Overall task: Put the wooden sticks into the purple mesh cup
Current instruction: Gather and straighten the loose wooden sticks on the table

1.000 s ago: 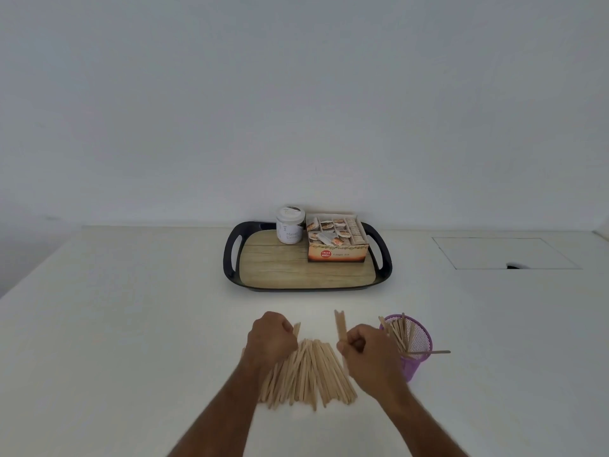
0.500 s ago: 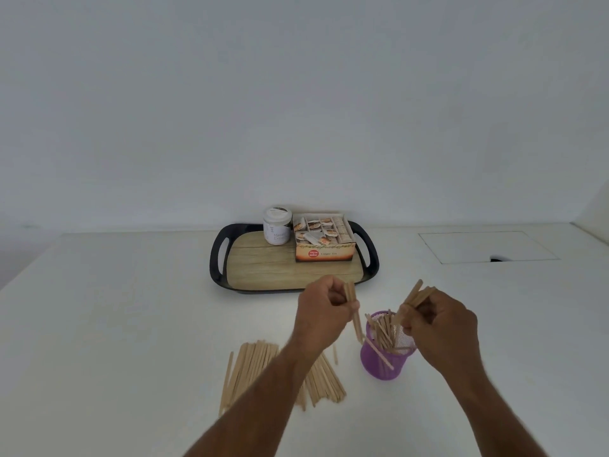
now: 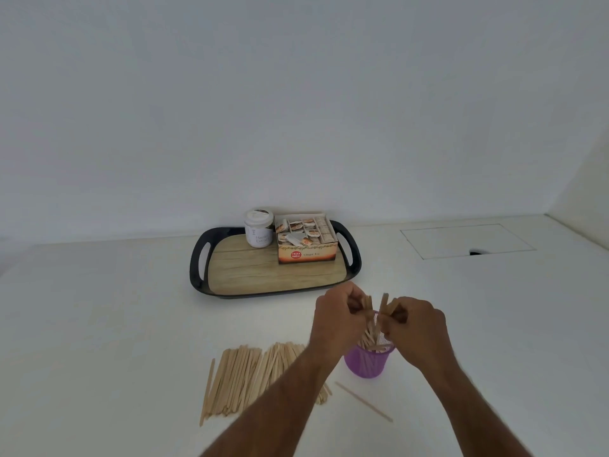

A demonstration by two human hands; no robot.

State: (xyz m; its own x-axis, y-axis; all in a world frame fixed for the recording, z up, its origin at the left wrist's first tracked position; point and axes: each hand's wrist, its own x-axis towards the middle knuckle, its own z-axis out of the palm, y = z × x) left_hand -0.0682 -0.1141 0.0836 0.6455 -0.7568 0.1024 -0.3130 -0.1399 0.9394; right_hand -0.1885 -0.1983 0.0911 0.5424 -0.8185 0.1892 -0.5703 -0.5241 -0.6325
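- Your left hand [image 3: 339, 313] pinches a few wooden sticks [image 3: 366, 303] in a closed grip directly above the purple mesh cup [image 3: 365, 362]; their lower ends reach toward its mouth.
- Your right hand [image 3: 413, 328] grips a second small bundle [image 3: 385, 301] the same way, just beside the first and also over the cup.
- The cup stands upright on the desk [image 3: 115, 324] and already holds a number of sticks leaning inside it.
- One stray stick [image 3: 362, 401] lies on the desk just in front of the cup.
- A large pile of sticks [image 3: 244, 374] lies flat to the left of the cup, partly behind your left forearm. Judge the task as well short of half done: both bundles need releasing, then the pile and the stray stick.
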